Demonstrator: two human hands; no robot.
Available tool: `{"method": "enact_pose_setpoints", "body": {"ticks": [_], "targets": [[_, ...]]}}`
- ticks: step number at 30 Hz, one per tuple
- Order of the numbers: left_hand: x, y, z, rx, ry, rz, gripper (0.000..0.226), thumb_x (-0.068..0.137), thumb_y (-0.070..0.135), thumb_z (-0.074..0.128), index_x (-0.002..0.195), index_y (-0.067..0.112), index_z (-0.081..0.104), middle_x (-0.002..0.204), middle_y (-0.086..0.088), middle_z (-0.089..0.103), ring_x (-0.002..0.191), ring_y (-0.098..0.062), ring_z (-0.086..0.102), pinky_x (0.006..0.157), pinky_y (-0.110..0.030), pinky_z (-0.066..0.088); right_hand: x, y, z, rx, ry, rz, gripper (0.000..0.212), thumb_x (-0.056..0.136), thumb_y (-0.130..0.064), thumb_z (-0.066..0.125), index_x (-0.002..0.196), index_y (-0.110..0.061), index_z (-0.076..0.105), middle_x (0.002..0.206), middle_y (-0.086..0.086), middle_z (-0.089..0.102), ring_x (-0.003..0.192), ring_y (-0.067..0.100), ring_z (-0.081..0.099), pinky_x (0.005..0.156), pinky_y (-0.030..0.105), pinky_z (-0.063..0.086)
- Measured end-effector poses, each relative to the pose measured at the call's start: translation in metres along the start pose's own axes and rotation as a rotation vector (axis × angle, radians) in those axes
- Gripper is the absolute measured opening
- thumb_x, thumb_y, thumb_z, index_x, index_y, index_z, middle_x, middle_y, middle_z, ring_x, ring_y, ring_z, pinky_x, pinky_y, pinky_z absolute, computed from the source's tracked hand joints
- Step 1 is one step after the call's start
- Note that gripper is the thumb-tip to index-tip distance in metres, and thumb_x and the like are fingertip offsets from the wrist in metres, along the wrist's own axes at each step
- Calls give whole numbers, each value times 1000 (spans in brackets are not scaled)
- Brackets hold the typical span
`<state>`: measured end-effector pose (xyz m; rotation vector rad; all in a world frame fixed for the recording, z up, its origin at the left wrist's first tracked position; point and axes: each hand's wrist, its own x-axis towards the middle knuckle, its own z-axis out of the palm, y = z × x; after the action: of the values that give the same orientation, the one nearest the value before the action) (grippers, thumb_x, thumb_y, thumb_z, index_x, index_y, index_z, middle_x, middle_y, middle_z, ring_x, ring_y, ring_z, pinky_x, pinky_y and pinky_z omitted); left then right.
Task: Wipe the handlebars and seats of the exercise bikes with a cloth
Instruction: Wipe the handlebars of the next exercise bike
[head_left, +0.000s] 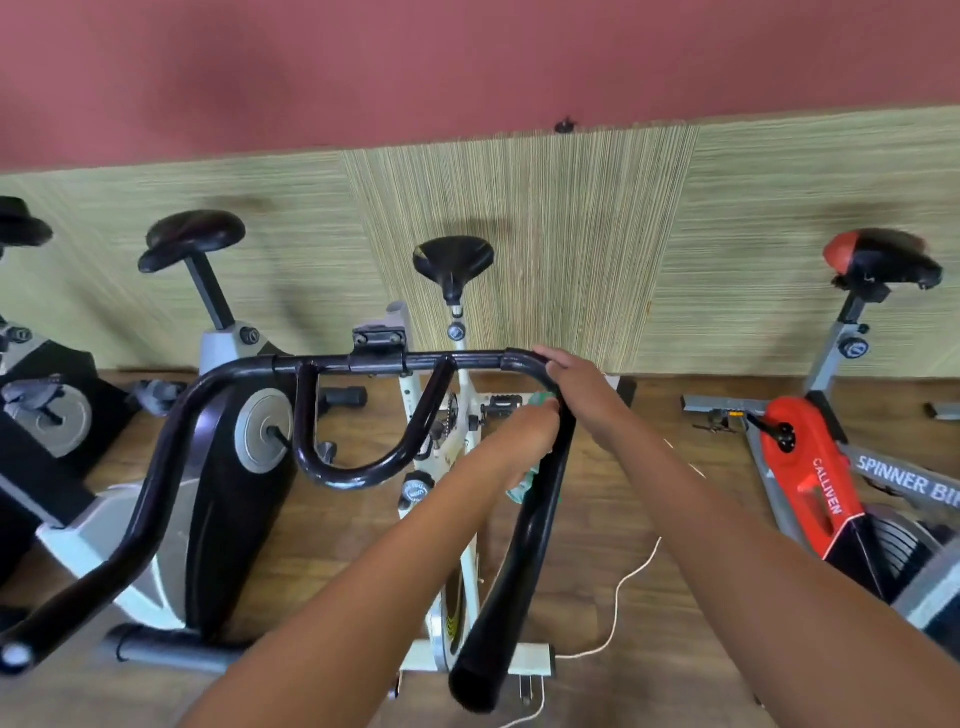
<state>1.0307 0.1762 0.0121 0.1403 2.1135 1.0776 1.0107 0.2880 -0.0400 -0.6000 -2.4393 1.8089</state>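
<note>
Our left hand (530, 431) bunches the green cloth (521, 488) round the handlebar (540, 519) just below its right bend. Our right hand (571, 384) lies over that bend; whether it clasps, we cannot tell. We should squeeze firmly and slide toward the bar's end, twisting.

Both forearms are showing bare, from the picture's edge to the wrist. The left forearm (395, 561) is lying from 7 o'clock toward the centre, the right forearm (727, 514) from 4 o'clock, each looking long and narrowing toward its hand. The left hand (530, 428) and right hand (569, 376) are showing bare too, just toward 1 o'clock of centre.
</note>
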Motion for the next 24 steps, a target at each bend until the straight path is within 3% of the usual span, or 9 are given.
{"method": "enact_pose_setpoints", "body": {"ticks": [2,6,8,10,13,16,20,22,24], "targets": [[-15,-9,2,75,-15,10,35,108,28,24,102,13,55,107,-4,54,87,-15,51,79,-28,36,-3,-2,5,-22,33,-5,42,108,-15,30,144,-23,51,155,4,42,141,22,39,111,31,30],[-52,-26,4,330,-16,-11,45,108,25,20,134,3,49,136,-21,52,121,-34,52,91,-34,39,-11,0,14,-14,80,-51,42,109,-16,26,144,-20,49,149,5,46,131,25,50,93,23,35],[-76,-31,3,470,-79,-57,43,109,16,17,141,1,42,142,-21,47,125,-33,49,95,-32,38,-15,3,16,9,72,-41,41,110,-22,25,144,-25,47,144,1,47,116,27,61,74,18,41],[-102,-35,-1,563,-126,-80,42,109,14,16,138,0,43,137,-18,49,117,-28,50,87,-27,35,-17,4,15,46,73,-24,40,110,-25,25,144,-28,46,142,-1,46,106,28,66,60,14,38],[-137,-37,-9,751,-166,-140,42,110,21,18,134,5,48,139,-12,50,112,-26,49,82,-26,31,-21,2,15,98,72,-10,40,110,-25,25,144,-27,46,140,0,47,104,30,67,61,20,40],[-153,-39,-7,957,-82,-130,45,108,31,23,125,4,55,128,-13,58,115,-30,55,79,-29,34,-22,2,18,136,80,2,39,110,-25,25,145,-26,45,136,-2,46,102,29,68,62,22,43],[-145,-32,1,824,-133,-98,39,108,17,23,136,3,47,131,-13,53,116,-31,54,78,-26,33,-24,1,18,201,76,38,39,110,-23,27,145,-26,45,138,0,47,107,32,66,62,23,45],[-134,-37,-4,627,-96,-104,34,107,27,28,125,9,51,113,-9,55,100,-26,54,75,-28,35,-27,-1,16,242,60,63,40,110,-21,30,146,-26,45,136,-1,46,114,29,61,67,23,45],[-124,-47,-12,419,-33,-124,39,105,42,32,122,13,52,118,-7,56,106,-24,53,83,-29,38,-30,1,14,170,89,62,41,108,-21,38,148,-20,44,144,2,47,124,26,53,85,26,43]]}}
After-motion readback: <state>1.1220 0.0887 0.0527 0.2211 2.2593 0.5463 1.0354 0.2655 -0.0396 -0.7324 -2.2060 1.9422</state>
